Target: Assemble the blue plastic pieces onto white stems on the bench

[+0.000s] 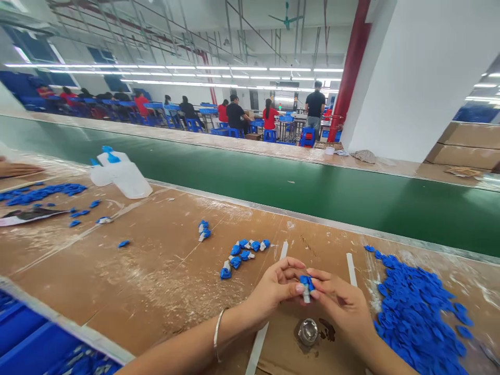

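Note:
Close together above the brown work table, my left hand (284, 284) and my right hand (336, 294) both pinch one small blue piece with a whitish-grey part (307, 285). The grey end points down towards me, and fingertips cover some of the blue. Below it on the table stands a small clear round container (308, 332), with a dark wet patch beside it. A large heap of loose blue pieces (417, 307) lies to the right of my right hand. Beyond my left hand, several blue-and-grey pieces (235, 262) lie in a loose group.
White plastic bottles (130, 179) with blue caps lie at the left. Another person's hand (17, 168) rests near more blue pieces (47, 192). A green conveyor belt (250, 172) runs across behind the table. Blue bins (42, 349) hold pieces at lower left.

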`<state>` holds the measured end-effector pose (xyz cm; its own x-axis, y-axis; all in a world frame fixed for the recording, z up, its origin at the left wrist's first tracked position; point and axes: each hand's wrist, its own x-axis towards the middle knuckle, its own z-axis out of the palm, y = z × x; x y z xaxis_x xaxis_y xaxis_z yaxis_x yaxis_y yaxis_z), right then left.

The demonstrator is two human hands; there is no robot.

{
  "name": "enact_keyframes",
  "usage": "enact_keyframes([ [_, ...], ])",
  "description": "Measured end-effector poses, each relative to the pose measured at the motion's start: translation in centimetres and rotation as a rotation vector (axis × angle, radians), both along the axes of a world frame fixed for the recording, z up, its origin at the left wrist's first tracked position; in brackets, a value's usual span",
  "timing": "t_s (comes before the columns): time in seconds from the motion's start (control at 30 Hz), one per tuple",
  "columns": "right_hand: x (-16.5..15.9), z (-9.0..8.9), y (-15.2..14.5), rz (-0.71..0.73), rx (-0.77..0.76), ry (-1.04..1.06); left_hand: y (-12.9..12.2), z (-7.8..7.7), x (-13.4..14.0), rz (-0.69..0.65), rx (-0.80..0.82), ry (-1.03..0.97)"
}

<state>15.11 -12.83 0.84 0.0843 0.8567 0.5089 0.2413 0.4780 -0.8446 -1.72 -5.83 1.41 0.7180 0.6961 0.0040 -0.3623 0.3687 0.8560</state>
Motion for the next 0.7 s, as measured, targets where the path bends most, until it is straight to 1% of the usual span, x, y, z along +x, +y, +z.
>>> enact_keyframes([
  [0.07, -0.4, -0.1, -0.2, -0.045, 0.232, -0.213, 0.1, 0.2, -0.3, 0.042, -0.025, 0.039],
  [0.1, -0.6, -0.2, -0.4, -0.053, 0.324, -0.309, 0.1, 0.3, -0.4, 0.062, -0.037, 0.063],
  [0.13, -0.8, -0.2, -0.6, -0.057, 0.384, -0.386, 0.1, 0.5, -0.6, 0.079, -0.046, 0.088],
  [0.17, -1.1, -0.3, -0.8, -0.059, 0.413, -0.44, 0.1, 0.6, -0.6, 0.088, -0.047, 0.115],
  [0.2, -1.3, -0.3, -0.9, -0.055, 0.409, -0.473, 0.1, 0.6, -0.7, 0.092, -0.041, 0.142],
  [0.27, -1.2, -0.1, -0.8, -0.027, 0.324, -0.512, 0.3, 0.8, -0.6, 0.103, 0.01, 0.203],
  [0.3, -0.9, 0.1, -0.6, 0.001, 0.259, -0.532, 0.5, 0.9, -0.6, 0.12, 0.069, 0.243],
  [0.33, -0.2, 0.4, -0.3, 0.031, 0.191, -0.554, 0.9, 1.0, -0.6, 0.156, 0.163, 0.295],
  [0.37, 0.9, 0.7, -0.1, 0.051, 0.122, -0.58, 1.6, 1.2, -0.7, 0.215, 0.298, 0.365],
  [0.4, 2.3, 1.0, 0.0, 0.05, 0.058, -0.609, 2.4, 1.4, -1.0, 0.298, 0.471, 0.456],
  [0.43, 3.9, 1.3, -0.1, 0.017, 0.004, -0.644, 3.4, 1.7, -1.5, 0.397, 0.669, 0.573],
  [0.47, 5.8, 1.4, -0.6, -0.05, -0.058, -0.691, 4.5, 2.0, -2.1, 0.498, 0.871, 0.712],
  [0.5, 7.7, 1.3, -1.5, -0.154, -0.102, -0.753, 5.8, 2.4, -2.9, 0.593, 1.054, 0.871],
  [0.53, 9.5, 0.9, -2.9, -0.287, -0.129, -0.829, 7.0, 2.8, -3.8, 0.662, 1.191, 1.039],
  [0.57, 11.0, 0.2, -4.6, -0.428, -0.167, -0.91, 8.1, 3.2, -4.8, 0.695, 1.273, 1.2],
  [0.6, 12.1, -0.8, -6.6, -0.523, -0.205, -0.996, 9.2, 3.7, -5.7, 0.71, 1.304, 1.348],
  [0.63, 12.8, -1.9, -8.8, -0.58, -0.232, -1.074, 10.0, 4.2, -6.6, 0.712, 1.293, 1.48],
  [0.7, 12.9, -4.3, -12.7, -0.591, -0.22, -1.203, 11.2, 5.0, -8.1, 0.726, 1.181, 1.689],
])
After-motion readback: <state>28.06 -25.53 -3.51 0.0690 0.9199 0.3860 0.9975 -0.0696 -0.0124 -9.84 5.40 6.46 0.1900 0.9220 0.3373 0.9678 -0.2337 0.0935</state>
